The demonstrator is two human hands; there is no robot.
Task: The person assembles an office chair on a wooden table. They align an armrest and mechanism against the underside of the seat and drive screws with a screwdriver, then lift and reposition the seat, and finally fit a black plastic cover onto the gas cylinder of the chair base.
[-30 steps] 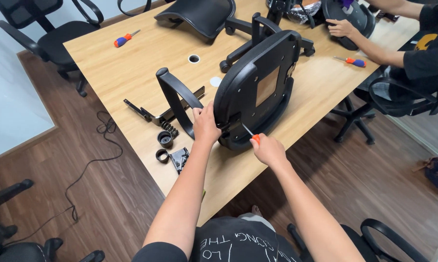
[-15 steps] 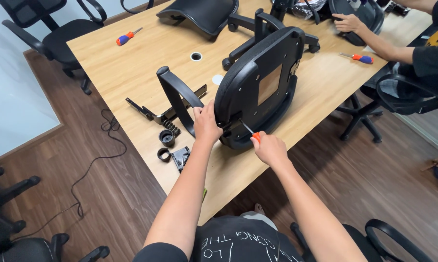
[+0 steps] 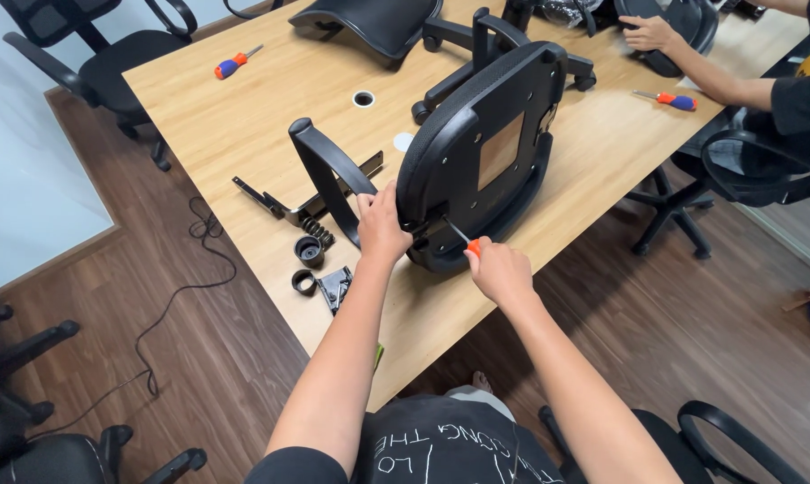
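1. Black moulded-plastic office chair seat (image 3: 485,152): stood on edge, underside toward the camera, on the light wooden table (image 3: 243,116) near its front edge.
2. Black curved plastic armrest (image 3: 329,175): attached at the seat's left side, upright.
3. Left hand (image 3: 383,224): fingers closed over the seat's lower left rim, just beside the armrest.
4. Right hand (image 3: 499,269): fingers wrapped around an orange-handled screwdriver (image 3: 466,242), thin shaft angled up-left to the seat's lower edge.
5. Black metal bracket with coil spring (image 3: 311,215): flat on the table, left of the seat.
6. Two small black round caps (image 3: 308,264) and a dark metal plate (image 3: 335,287): near the table edge.
7. Second orange-and-blue screwdriver (image 3: 230,64): far left of the table.
8. Another person's hand (image 3: 647,33): on a further black chair part, across the table.
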